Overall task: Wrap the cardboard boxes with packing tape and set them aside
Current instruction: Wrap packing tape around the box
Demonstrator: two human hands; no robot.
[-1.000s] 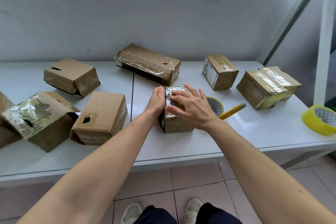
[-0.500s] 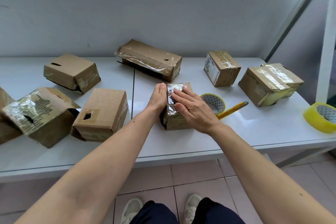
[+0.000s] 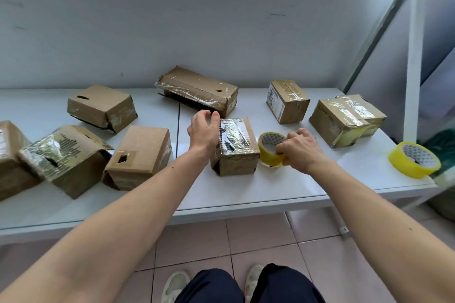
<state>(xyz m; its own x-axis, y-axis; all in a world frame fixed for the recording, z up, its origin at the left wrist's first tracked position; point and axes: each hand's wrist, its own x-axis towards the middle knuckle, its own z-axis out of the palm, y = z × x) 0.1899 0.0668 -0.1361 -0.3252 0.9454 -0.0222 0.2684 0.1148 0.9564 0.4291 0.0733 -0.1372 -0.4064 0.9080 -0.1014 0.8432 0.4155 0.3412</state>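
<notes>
Right hand [image 3: 299,149] has left the box top and now grips the tape roll [image 3: 269,152], fingers curled round it, just right of the small box [image 3: 235,147]. Left hand [image 3: 203,130] steadies the box's left side, fingers relaxed, not clamped. Likely another strip coming. Box sits mid-counter [image 3: 270,187], near edge has room; spare roll [image 3: 414,158] sits close to the right edge.

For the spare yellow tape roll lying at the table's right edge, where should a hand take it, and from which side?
Take the spare tape roll from above, probably with the right hand: fingers through the open core, thumb on the outer yellow band. It lies nearly flat, core facing up, near the table edge.
</notes>
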